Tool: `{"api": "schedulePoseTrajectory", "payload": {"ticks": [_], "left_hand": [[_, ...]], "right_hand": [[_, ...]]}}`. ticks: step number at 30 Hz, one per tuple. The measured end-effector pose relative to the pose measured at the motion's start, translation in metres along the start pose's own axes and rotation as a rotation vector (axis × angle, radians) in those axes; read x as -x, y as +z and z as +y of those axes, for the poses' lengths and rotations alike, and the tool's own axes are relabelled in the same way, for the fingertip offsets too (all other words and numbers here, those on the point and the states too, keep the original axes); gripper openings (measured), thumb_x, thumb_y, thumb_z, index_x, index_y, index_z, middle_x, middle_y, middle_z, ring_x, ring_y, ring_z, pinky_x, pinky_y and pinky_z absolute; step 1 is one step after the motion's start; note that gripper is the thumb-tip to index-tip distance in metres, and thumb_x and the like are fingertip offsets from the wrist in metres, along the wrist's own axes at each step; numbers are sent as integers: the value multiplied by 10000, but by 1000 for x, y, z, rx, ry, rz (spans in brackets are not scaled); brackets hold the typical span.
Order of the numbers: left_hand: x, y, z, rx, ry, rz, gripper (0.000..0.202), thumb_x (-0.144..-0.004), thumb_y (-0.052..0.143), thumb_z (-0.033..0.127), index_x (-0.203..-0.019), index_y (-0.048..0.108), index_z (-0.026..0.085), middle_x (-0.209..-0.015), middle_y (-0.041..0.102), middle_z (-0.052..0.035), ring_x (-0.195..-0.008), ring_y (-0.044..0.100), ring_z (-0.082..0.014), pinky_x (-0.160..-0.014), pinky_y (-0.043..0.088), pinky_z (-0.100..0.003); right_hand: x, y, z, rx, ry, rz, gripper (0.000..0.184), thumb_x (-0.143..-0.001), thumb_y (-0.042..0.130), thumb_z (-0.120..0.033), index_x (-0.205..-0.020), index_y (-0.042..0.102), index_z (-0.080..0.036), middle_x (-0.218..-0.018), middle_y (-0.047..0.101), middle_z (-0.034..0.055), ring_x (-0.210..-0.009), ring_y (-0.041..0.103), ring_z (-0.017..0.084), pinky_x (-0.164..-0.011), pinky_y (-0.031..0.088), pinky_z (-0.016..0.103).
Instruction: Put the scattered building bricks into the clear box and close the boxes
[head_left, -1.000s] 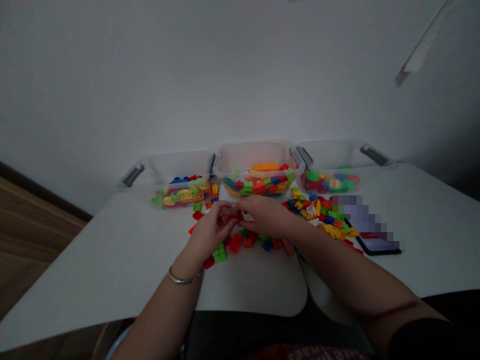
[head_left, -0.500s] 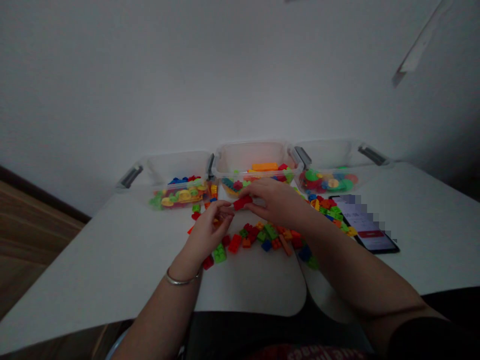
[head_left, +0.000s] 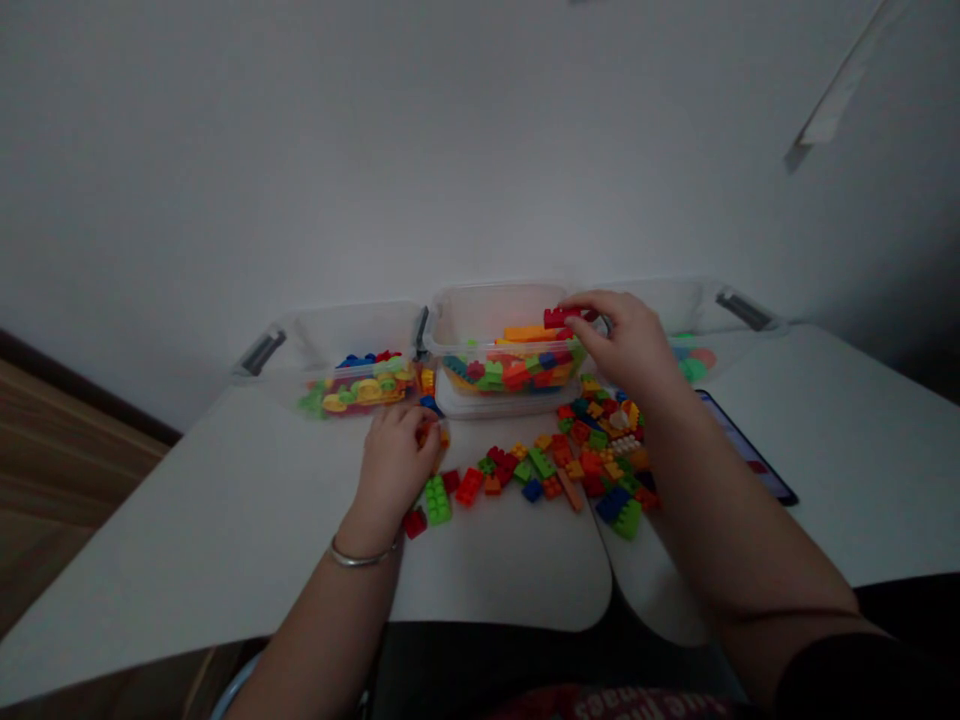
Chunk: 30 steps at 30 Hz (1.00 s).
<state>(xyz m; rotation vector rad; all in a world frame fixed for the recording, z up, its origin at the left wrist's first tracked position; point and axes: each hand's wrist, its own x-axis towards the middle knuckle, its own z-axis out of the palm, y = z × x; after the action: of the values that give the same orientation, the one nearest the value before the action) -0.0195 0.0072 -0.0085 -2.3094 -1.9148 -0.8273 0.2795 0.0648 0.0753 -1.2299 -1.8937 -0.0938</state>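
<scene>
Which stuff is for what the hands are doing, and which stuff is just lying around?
For the hands' work:
- red block, in the right hand
- middle clear bin, right beside that hand
- loose blocks, some near the left hand
- probably the left bin and right bin, holding pieces too

Just around:
- phone, in neither hand
- bracelet, only being worn

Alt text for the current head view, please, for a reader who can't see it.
A person's right hand holds a red brick above the right side of the middle clear bin of colorful bricks. The left hand is beside loose bricks on a white table. Other clear bins stand either side; a phone lies at right.
</scene>
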Motion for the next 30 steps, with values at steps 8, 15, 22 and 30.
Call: {"api": "schedulePoseTrajectory", "payload": {"ticks": [8, 15, 22, 30], "left_hand": [[4, 5, -4, -124, -30, -20, 245, -911, 529, 327, -998, 709, 185, -1020, 721, -128, -1010, 623, -317, -935, 502, -467], [4, 8, -3, -138, -54, -59, 281, -935, 502, 355, -1051, 704, 197, -1077, 733, -128, -1037, 658, -307, -922, 502, -442], [4, 0, 2, -255, -167, -35, 328, -916, 469, 263, -1161, 674, 187, -1138, 716, -162, -1059, 653, -351, -910, 486, -504], [1, 15, -12, -23, -69, -95, 300, -875, 467, 205, -1046, 707, 149, -1087, 701, -152, -1081, 617, -315, -1001, 470, -493]], "right_hand": [[0, 12, 2, 116, -33, -262, 289, -936, 467, -268, -863, 739, -206, -858, 748, 69, -838, 655, 244, -863, 482, 436], [2, 9, -4, 135, -76, -305, 286, -944, 461, -277, -865, 728, -209, -892, 754, 65, -853, 639, 242, -924, 459, 463], [4, 7, -1, 48, -58, -288, 220, -906, 527, -282, -950, 734, -219, -1034, 764, 78, -978, 658, 267, -963, 467, 485], [8, -4, -31, -40, -141, -120, 195, -900, 526, -254, -926, 714, -207, -974, 745, 92, -970, 654, 248, -914, 461, 406]]}}
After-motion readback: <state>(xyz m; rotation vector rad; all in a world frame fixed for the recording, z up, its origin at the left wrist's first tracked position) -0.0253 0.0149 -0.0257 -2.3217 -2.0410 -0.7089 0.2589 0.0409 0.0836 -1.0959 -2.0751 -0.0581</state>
